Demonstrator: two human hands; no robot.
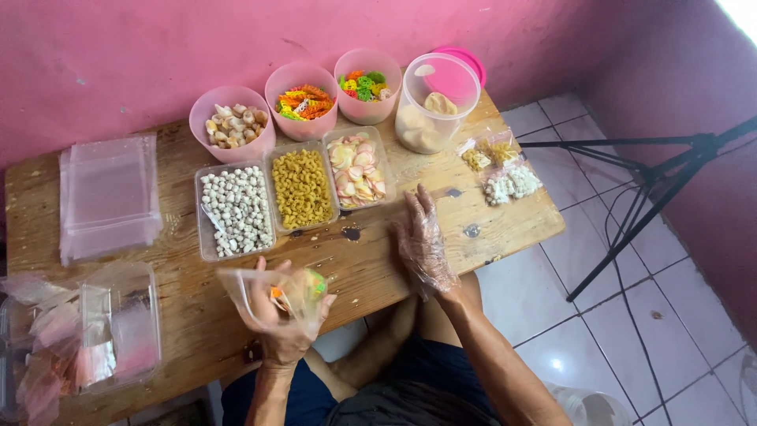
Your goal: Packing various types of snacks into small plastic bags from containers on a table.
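My left hand (282, 319) holds up a small clear plastic bag (272, 293) with a few orange and green snack pieces inside, above the near edge of the wooden table (371, 260). My right hand (423, 243), covered by a thin clear plastic glove, hovers with fingers spread over the table, just right of the trays and holding nothing. In front of it stand three clear trays: white balls (235, 209), yellow curls (301, 188) and pink-white shells (359, 170).
Behind the trays stand three pink cups (303, 99) of snacks and a clear tub (432, 102) with a pink lid. Filled bags (501, 170) lie at the right. A stack of empty bags (106, 193) and a clear box (118, 323) sit left. A black tripod (654, 181) stands on the tiled floor.
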